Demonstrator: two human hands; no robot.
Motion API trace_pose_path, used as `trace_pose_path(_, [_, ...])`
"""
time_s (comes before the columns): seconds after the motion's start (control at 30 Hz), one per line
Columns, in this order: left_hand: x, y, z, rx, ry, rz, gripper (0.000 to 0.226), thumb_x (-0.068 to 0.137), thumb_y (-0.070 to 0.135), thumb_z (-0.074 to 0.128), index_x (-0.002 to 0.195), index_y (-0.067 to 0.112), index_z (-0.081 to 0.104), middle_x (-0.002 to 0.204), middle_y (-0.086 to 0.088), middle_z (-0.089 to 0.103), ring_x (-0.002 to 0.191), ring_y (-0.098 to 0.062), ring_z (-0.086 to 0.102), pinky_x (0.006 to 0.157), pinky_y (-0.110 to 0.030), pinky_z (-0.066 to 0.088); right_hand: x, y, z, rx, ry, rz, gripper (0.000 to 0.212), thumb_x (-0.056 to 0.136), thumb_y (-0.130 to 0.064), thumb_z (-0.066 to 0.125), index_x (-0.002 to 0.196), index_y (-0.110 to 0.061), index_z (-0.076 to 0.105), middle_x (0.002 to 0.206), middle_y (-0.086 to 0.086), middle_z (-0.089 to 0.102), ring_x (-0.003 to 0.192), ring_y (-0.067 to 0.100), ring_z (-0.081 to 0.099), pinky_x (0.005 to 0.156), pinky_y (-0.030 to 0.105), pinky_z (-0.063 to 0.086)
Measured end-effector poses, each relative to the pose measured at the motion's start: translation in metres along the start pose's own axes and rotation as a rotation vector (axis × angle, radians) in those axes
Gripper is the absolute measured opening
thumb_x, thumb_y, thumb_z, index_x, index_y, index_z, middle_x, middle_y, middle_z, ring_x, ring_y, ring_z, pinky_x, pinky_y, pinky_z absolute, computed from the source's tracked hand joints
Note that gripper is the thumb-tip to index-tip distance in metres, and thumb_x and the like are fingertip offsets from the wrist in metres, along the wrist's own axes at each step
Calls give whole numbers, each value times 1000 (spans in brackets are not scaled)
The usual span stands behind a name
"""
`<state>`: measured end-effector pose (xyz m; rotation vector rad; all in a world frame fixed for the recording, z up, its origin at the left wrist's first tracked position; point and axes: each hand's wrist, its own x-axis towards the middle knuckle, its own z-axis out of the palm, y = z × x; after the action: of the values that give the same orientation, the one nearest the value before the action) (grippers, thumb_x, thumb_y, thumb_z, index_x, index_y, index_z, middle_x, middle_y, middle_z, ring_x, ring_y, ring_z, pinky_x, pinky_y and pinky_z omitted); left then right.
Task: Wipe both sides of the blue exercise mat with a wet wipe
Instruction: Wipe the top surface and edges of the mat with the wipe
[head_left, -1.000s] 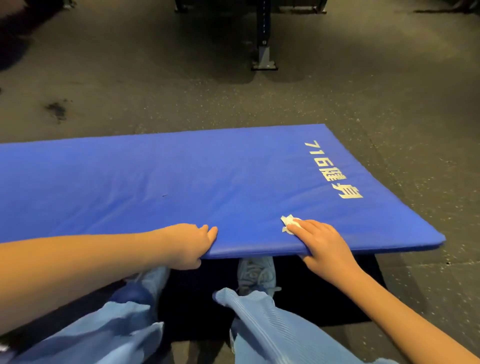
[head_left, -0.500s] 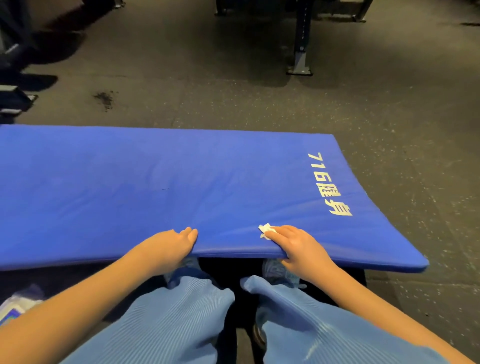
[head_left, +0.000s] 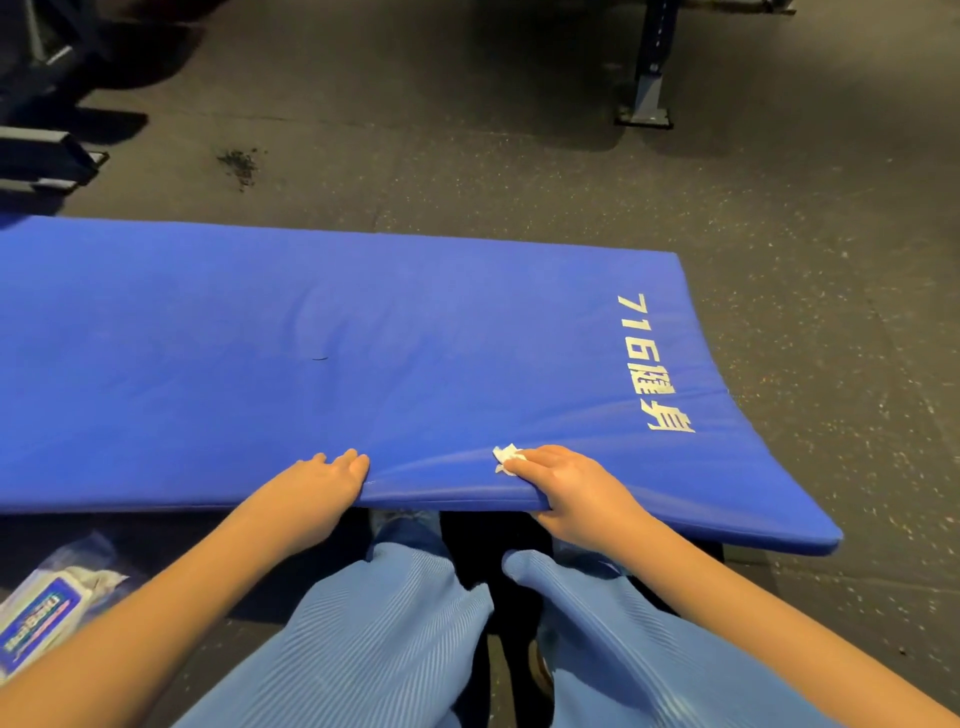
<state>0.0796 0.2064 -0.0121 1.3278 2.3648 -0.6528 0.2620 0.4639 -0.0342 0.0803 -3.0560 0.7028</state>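
Gym floor (head_left: 779, 234) backdrop. Blue exercise mat (head_left: 311, 338) edge is gripped by left hand (head_left: 317, 483) and right hand (head_left: 566, 483), wet wipe (head_left: 506, 457) pinned, presumably for flipping.

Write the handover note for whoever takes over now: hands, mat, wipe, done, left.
Left hand: grips the near edge of the blue exercise mat, fingers on top.
Right hand: grips the same edge, wet wipe pinned under its fingers.
Mat: printed side up, near edge lifted off the floor. Wipe pack on the floor, near left.
Done: how much is wiped cannot be told.
Left: likely turn the mat over and wipe the underside.
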Motion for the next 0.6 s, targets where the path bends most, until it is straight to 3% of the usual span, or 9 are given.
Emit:
trace_pose_path(0.13, [0, -6, 10, -35, -43, -35, 45, 89, -2, 38, 131, 13, 35, 139, -5, 42, 102, -25, 53, 88, -37, 47, 9, -5, 8, 32, -61, -9, 56, 72, -8, 66, 126, -15, 57, 137, 2, 54, 115, 30, 56, 91, 39, 49])
trace_pose_path(0.23, [2, -3, 16, -91, -82, -41, 44, 89, 2, 41, 132, 14, 36, 139, -4, 41, 106, -25, 52, 90, -38, 47, 7, 0, 7, 43, -160, -9, 61, 71, -31, 75, 128, -25, 54, 143, -7, 47, 117, 20, 51, 90, 34, 47])
trace_pose_path(0.33, [3, 3, 11, -193, -230, -61, 53, 91, 21, 50, 140, 16, 32, 150, -1, 31, 124, -23, 44, 101, -35, 42, 3, 5, 0, 96, -284, 27, 46, 84, -48, 63, 126, -33, 56, 140, -11, 49, 113, 9, 47, 85, 27, 43])
trace_pose_path(0.4, [8, 9, -3, -189, -349, -89, 52, 88, 34, 54, 134, 15, 40, 143, -2, 37, 126, -21, 42, 107, -38, 35, -5, 10, 0, 98, -283, 47, 39, 94, -43, 51, 133, -38, 51, 143, -13, 45, 115, 9, 47, 89, 29, 44])
trace_pose_path(0.5, [27, 19, -34, -45, -433, -65, 33, 87, 34, 51, 115, 16, 52, 124, -1, 48, 121, -20, 41, 111, -43, 28, -21, 17, 2, 101, -231, 61, 39, 97, -27, 48, 135, -35, 50, 142, -10, 47, 121, 11, 46, 97, 30, 41])
trace_pose_path(0.6, [63, 38, -53, -350, -368, -8, 13, 91, 26, 45, 96, 18, 54, 119, -3, 53, 107, -23, 49, 93, -38, 37, -32, 35, -1, 64, -202, 66, 34, 94, -23, 47, 124, -28, 62, 126, -4, 62, 112, 15, 55, 91, 34, 46])
